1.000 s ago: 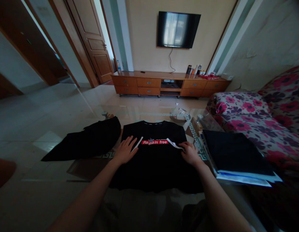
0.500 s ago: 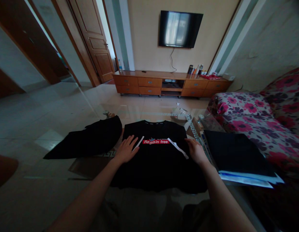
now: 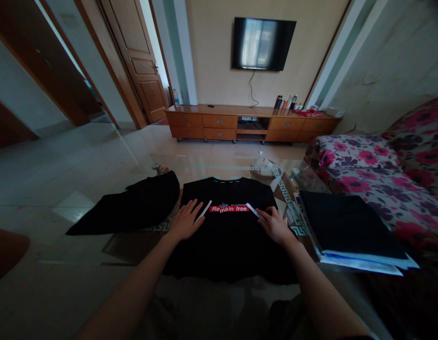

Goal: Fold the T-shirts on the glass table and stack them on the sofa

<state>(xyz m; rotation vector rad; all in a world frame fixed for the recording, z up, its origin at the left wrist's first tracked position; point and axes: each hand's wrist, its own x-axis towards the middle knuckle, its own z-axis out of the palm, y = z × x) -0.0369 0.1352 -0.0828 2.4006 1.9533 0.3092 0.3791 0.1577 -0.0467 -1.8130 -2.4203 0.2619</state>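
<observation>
A black T-shirt lies spread on the glass table, collar away from me. Across its chest runs a red "Remain free" print, flanked by two slanted white stripes. My left hand rests flat on the shirt's left side, fingers spread, its tips beside the left white stripe. On the other side my right hand lies on the cloth with fingers apart, its fingertips over the lower end of the right white stripe. No cloth is visibly pinched in either hand.
Left of the shirt lies another black garment. A stack of folded clothes, black on top, sits at the right beside the floral sofa. A container with crumpled wrappers is beyond the shirt. A low wooden cabinet stands farther back.
My right hand has moved left from the shirt's right edge onto the right white stripe, which now looks straighter and partly covered. My left hand stays nearly in place.
</observation>
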